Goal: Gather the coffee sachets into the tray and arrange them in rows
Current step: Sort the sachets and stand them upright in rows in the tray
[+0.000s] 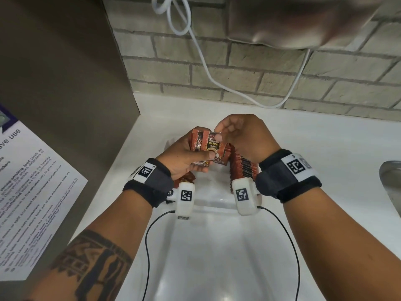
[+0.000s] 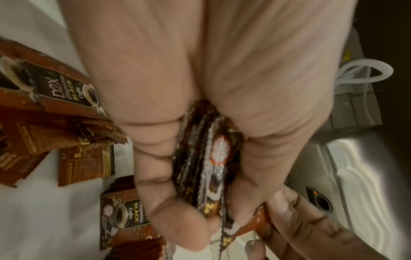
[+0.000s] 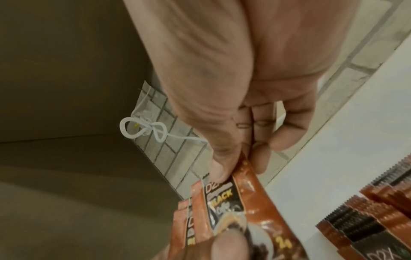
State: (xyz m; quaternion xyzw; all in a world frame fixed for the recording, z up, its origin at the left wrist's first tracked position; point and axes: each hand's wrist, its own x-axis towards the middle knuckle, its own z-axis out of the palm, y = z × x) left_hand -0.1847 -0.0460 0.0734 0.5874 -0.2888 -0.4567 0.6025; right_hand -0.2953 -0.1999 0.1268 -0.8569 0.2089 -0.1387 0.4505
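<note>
Hands: left hand (image 1: 184,155) grips sachet stack (image 1: 202,141) upright (long axis vertical); right hand (image 1: 243,135) pinches front sachet (image 1: 213,146)

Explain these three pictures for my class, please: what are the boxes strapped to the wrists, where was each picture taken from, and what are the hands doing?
No machine here: a person works bare-handed. The white boxes on the wrist straps are small cameras. The wide picture comes from a head-worn camera; the two close-ups look along each hand from the wrists. The left hand grips a bundle of coffee sachets. The right hand pinches the front sachet of that bundle. Below the hands, on the white counter, stands a clear tray with a row of sachets already standing on edge. More loose sachets lie beside the left hand.
</note>
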